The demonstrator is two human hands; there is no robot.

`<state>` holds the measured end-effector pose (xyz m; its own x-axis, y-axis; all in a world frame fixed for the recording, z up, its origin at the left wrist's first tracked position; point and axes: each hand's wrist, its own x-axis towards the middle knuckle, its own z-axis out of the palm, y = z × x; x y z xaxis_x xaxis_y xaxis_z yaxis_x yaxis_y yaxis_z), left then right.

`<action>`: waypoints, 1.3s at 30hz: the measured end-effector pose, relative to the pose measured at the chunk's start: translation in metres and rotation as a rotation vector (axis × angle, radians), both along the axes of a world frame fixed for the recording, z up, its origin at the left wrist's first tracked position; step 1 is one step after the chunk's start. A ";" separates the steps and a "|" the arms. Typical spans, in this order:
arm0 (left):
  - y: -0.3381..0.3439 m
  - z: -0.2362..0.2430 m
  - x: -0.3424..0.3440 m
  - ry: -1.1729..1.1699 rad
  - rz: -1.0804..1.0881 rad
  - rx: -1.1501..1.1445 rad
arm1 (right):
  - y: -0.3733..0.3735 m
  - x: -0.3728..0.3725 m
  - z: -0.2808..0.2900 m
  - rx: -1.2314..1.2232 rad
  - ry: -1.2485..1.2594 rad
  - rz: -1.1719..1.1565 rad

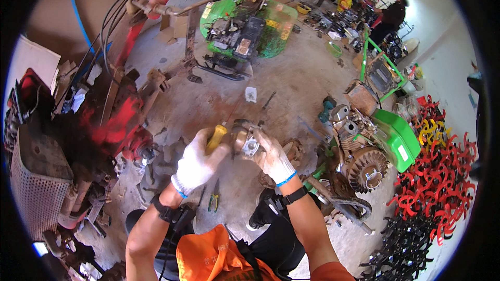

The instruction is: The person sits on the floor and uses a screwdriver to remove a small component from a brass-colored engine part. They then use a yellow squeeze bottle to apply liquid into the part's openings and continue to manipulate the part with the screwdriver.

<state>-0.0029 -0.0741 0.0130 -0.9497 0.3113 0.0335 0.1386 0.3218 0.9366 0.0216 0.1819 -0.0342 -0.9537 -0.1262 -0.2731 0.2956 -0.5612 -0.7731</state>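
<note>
My left hand [197, 164], in a white glove, is closed around the yellow handle of a screwdriver [217, 136], whose thin shaft points up and away. My gloved right hand [274, 160] grips a small metal carburetor [250, 147], its round bore facing up toward me. The screwdriver and the carburetor are held side by side above the floor, with a small gap between them. Part of the carburetor is covered by the right fingers. On the floor below the left hand lies a pair of pliers [213, 203] with green and yellow handles.
To the right stands an engine with a finned flywheel [365, 170] and a green tank [398, 140]. Piled beyond it are red curved blades [429, 192] and black ones [398, 250]. A green machine [239, 31] stands ahead, a red machine [112, 125] left. A person [393, 18] sits far right.
</note>
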 end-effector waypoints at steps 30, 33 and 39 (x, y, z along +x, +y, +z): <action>-0.024 0.031 0.044 -0.528 -0.269 0.234 | 0.023 -0.029 0.000 0.061 -0.013 -0.628; -0.023 0.039 0.043 -0.735 -0.224 0.358 | 0.022 -0.028 0.001 0.078 -0.019 -0.658; -0.026 0.033 0.039 -0.998 -0.211 0.612 | 0.025 -0.029 -0.011 0.143 0.114 -0.685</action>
<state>0.0364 -0.0997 0.0464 -0.5726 0.6540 -0.4943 -0.7426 -0.1583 0.6508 -0.0077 0.2071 -0.0455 -0.8296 0.5415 -0.1362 -0.1744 -0.4830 -0.8580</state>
